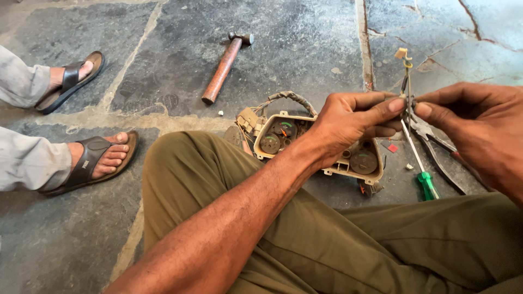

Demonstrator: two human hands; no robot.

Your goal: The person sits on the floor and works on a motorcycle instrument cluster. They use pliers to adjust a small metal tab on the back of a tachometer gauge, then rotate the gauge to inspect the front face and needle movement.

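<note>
Pinching a thin wire (407, 81) between both hands (348, 128), beige gauge cluster (327, 147) beneath

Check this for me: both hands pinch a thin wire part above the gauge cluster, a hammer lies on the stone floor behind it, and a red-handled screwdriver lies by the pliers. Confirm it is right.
One detail is wrong: the head view shows the screwdriver has a green handle, not red. The rest stands: left hand and right hand pinch the wire part above the gauge cluster, the hammer lies behind, pliers beside.
</note>
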